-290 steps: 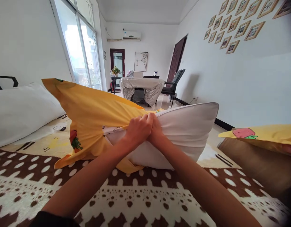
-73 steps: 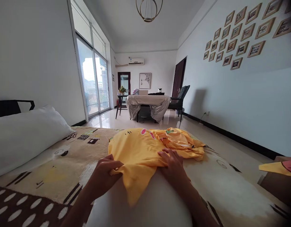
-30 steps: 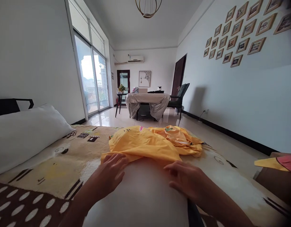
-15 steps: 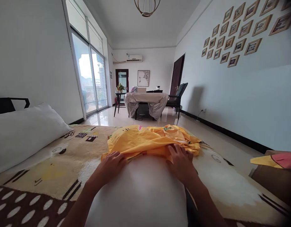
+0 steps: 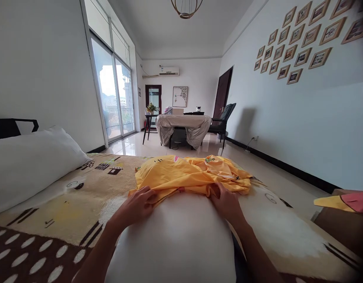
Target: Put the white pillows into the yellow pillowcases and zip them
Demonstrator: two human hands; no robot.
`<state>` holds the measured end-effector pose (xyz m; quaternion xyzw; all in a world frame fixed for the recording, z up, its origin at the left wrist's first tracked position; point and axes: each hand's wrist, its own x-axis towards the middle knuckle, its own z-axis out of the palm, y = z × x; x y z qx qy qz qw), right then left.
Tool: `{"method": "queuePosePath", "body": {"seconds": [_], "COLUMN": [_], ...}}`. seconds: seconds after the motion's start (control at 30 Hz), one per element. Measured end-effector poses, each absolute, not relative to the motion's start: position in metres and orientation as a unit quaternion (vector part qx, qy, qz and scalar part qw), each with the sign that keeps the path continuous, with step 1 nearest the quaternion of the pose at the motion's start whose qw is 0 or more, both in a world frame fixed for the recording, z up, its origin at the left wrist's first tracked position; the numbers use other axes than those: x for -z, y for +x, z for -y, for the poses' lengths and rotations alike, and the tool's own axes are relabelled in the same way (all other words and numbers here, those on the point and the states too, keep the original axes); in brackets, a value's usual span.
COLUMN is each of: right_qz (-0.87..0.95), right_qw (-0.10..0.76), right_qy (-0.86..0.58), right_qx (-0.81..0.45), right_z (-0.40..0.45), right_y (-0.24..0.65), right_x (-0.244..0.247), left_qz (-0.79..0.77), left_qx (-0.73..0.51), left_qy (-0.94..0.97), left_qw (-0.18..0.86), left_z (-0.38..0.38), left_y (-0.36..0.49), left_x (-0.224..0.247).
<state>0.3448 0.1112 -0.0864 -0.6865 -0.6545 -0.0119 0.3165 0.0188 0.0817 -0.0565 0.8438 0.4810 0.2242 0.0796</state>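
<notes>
A white pillow point(image 5: 175, 236) lies lengthwise in front of me, its far end meeting the edge of a crumpled yellow pillowcase point(image 5: 169, 173). My left hand point(image 5: 138, 206) is closed on the near left edge of the pillowcase, beside the pillow. On the other side, my right hand point(image 5: 225, 200) pinches the near right edge between thumb and fingers. How far the pillow reaches under the yellow cloth is hidden. The pillowcase lies bunched on a patterned blanket point(image 5: 89, 204).
A second white pillow point(image 5: 36, 165) lies to the left. At the right stands a cardboard box point(image 5: 340, 228) with yellow and pink cloth point(image 5: 346, 201) on top. Beyond the bed are a covered table point(image 5: 183, 121) and a dark chair point(image 5: 225, 120).
My right hand's fingers have drawn together into a pinch on the pillowcase edge. My left hand has curled tighter on its side. The view has shifted slightly.
</notes>
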Motion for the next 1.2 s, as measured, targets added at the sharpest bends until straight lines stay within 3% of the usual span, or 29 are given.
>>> {"method": "queuePosePath", "body": {"seconds": [0.17,0.5,0.87,1.1,1.2], "right_qz": [0.607,0.631,0.549,0.569,0.536], "right_qw": [0.446,0.461,0.679,0.728,0.742], "right_qy": [-0.646,-0.62,-0.487,-0.381,-0.398], "right_qx": [-0.122,-0.078,0.0,-0.032,-0.058], "right_z": [-0.13,-0.134,-0.067,-0.02,-0.014], "right_y": [0.359,0.362,0.362,0.329,0.326], "right_x": [0.101,0.114,0.036,0.016,0.014], "left_qz": [-0.47,-0.462,-0.337,-0.292,-0.312], "left_qx": [-0.279,-0.299,-0.526,-0.518,-0.504], "left_qy": [0.83,0.831,0.773,0.79,0.796], "left_qw": [0.108,0.079,-0.109,-0.147,-0.123], "left_z": [-0.089,-0.096,-0.053,-0.019,-0.006], "left_y": [0.018,0.014,0.018,0.028,0.03], "left_x": [0.063,0.068,0.03,0.02,0.022]}}
